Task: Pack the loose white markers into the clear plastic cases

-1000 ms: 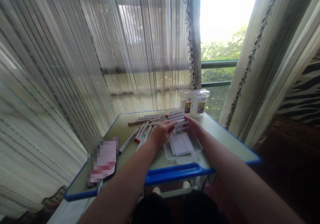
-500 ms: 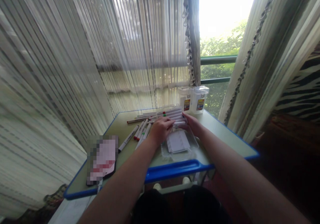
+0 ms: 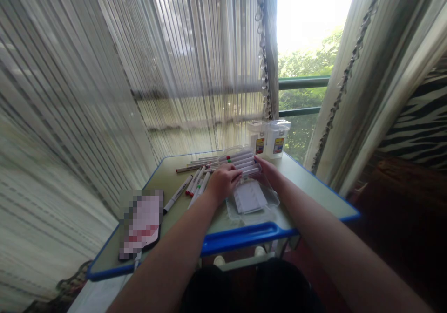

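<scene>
A clear plastic marker case (image 3: 252, 155) lies open on the table, its tray holding several white markers (image 3: 244, 162) side by side, one with a red end and one with a green. My left hand (image 3: 223, 181) is closed at the tray's near left corner, fingertips against the lowest marker and the tray edge; what lies under the fingers is partly hidden. At the tray's right end, my right hand (image 3: 268, 171) grips its side, fingers mostly out of sight. The case's clear lid (image 3: 272, 200) spreads toward me with a white card (image 3: 250, 196) in it.
Loose markers (image 3: 195, 182) lie left of the case, with more behind it. Two clear plastic containers (image 3: 278, 140) with labels stand at the back right. A blurred phone-like device (image 3: 141, 224) with a cable rests at the left. The table (image 3: 307, 187) has a blue raised edge.
My left hand has drawn back slightly from the tray's middle toward its near left corner, leaving the lowest marker lying more in line with the others. My right hand stays at the tray's right end.
</scene>
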Tool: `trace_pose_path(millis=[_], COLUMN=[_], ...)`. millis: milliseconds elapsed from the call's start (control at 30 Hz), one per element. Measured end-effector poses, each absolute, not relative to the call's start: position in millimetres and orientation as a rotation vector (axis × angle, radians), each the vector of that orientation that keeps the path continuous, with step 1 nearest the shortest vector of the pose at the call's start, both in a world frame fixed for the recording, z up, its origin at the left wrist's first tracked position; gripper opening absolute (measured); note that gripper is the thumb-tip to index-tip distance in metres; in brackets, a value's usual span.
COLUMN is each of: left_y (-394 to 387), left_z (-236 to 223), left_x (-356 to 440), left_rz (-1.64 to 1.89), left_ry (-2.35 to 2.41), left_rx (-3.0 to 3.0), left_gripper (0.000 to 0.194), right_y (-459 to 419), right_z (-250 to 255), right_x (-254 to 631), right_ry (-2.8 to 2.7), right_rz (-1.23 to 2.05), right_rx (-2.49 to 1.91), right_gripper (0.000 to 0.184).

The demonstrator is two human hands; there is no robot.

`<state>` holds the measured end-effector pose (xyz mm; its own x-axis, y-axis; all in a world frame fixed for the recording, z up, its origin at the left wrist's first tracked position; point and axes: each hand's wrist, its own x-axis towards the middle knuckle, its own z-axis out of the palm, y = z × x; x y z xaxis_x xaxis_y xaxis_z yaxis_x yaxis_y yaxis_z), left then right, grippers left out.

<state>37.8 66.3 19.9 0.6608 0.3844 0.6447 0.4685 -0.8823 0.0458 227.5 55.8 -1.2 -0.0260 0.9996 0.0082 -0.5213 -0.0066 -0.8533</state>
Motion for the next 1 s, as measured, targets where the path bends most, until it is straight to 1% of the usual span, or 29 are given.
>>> trace_pose_path(millis=[167,300,533,733,1000], left_y=[66.9,66.7,64.5,66.2,66.3], left_z=[19.0,19.3,22.0,18.8,18.1], left_x=[36.4,37.1,37.2,38.8,36.3], left_rz=[-1.032,-1.021,-0.951,-0.942,-0.874], left_ry=[-0.725,-0.718,-0.718,-0.719,-0.708], left_rx=[-2.755,-2.772,-2.862,-2.833,-2.825], left_gripper=[0.019,0.023,0.015,0.026,0.019], right_y=[51.9,51.8,58.2,55.8,55.6], right_z=[3.2,3.5,-2.4,1.6,-0.8], right_x=[226.2,226.7,229.6,228.1,227.2], right_ry=[-0.837,-0.808,-0.778,-0.708,-0.696], right_rz=[1.464,1.449,1.413,1.415,1.49], right_rx=[-0.737,-0.731,-0.776,-0.854,-0.844], right_gripper=[0.026,0.027,0.022,0.022,0.028])
